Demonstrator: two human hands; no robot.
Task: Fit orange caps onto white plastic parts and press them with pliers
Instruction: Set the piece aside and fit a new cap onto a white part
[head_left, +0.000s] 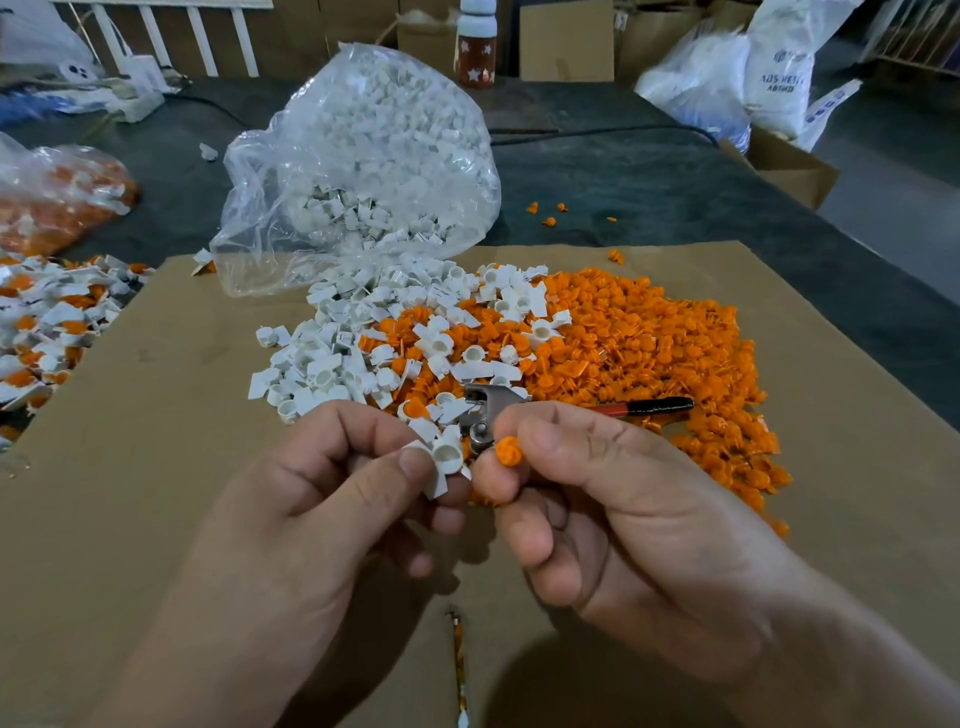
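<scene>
The left hand (322, 499) is pinching a white part (445, 457) between thumb and fingertips, with its round open socket facing up. The right hand (613, 509) is pinching an orange cap (509, 451) between thumb and forefinger. The cap is sitting just right of the left grip, close to the white part but not in its socket.

Just beyond both grips the pliers (488, 410) are lying on the heap, with the metal head nearest the left grip and the red-and-black handle stretching away past the right grip. Loose white parts (332, 358) are spreading beyond the left grip. A heap of orange caps (649, 343) is spreading beyond and right of the right grip. Both are lying on a cardboard sheet (156, 415).

A clear bag (363, 156) of white parts is standing farther beyond the left grip. Far to its left, white pieces with orange on them (47, 322) are lying on the dark tabletop (623, 176).
</scene>
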